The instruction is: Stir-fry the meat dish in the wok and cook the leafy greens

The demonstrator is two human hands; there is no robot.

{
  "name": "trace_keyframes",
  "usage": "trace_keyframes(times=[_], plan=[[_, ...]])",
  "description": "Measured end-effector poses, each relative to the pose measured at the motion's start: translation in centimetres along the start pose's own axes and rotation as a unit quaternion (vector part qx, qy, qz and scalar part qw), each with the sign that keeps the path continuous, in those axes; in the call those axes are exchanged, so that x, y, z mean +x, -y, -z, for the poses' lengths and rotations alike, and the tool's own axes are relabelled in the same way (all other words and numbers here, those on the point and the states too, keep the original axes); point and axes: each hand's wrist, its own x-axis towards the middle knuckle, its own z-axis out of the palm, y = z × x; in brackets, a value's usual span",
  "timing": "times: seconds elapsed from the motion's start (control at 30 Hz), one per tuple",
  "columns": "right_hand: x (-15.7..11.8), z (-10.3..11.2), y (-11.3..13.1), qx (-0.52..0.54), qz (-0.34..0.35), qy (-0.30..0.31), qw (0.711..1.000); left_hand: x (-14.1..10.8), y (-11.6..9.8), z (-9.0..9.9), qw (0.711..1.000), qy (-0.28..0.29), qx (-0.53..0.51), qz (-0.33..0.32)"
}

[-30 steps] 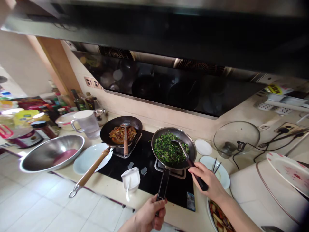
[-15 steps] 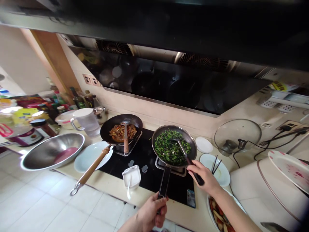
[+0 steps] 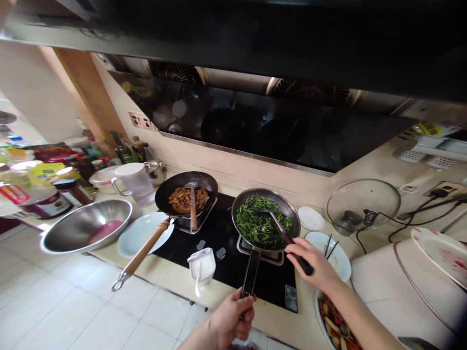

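Note:
My left hand [image 3: 235, 316] is closed around the black handle of a frying pan [image 3: 251, 274], which sits on the right burner. Chopped green vegetables [image 3: 260, 218] fill the pan. In my right hand [image 3: 310, 260] is the black grip of a spatula [image 3: 282, 228]; its metal end rests among the greens, partly buried. Just left of the pan handle stands a white container [image 3: 202, 265] with a white spoon in it. To the right of my right hand lies a pale plate [image 3: 343, 262] with dark chopsticks across it.
A wok [image 3: 162, 197] with cooked food and a turner stands on the left burner, its wooden handle jutting forward. Left are a pale plate [image 3: 126, 243], a steel bowl [image 3: 54, 236] and a jug [image 3: 136, 184]. A glass lid [image 3: 363, 194] leans on the back wall; a filled dish [image 3: 335, 321] is at lower right.
The whole view has shifted slightly, so things appear a little further right. Both hands keep their grips; the spatula stays in the greens.

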Motion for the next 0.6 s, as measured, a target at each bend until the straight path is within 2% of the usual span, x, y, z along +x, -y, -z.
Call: trace_keyframes(times=[0.13,0.2,0.27,0.33,0.4,0.5,0.6], plan=[[-1.3,5.0,4.0,0.018,0.013,-0.011,1.0,-0.1,0.1,0.1,1.0,0.006,-0.005,0.001],[-0.5,5.6,6.2,0.035,0.014,0.016,0.999,-0.1,0.1,0.1,1.0,0.009,-0.001,-0.001],[1.6,5.2,7.1,0.044,0.016,0.042,0.998,-0.1,0.1,0.1,1.0,0.012,0.002,-0.001],[3.8,4.9,6.2,0.041,0.015,0.029,0.999,-0.1,0.1,0.1,1.0,0.015,0.001,-0.003],[5.1,5.6,4.2,0.035,-0.019,-0.023,0.999,-0.1,0.1,0.1,1.0,0.016,-0.002,-0.004],[4.9,7.7,1.2,-0.015,-0.073,-0.079,0.994,0.1,0.2,0.2,1.0,0.019,-0.002,-0.003],[3.6,8.3,0.0,-0.047,-0.08,-0.102,0.99,0.2,0.4,0.4,1.0,0.028,-0.006,-0.005]])
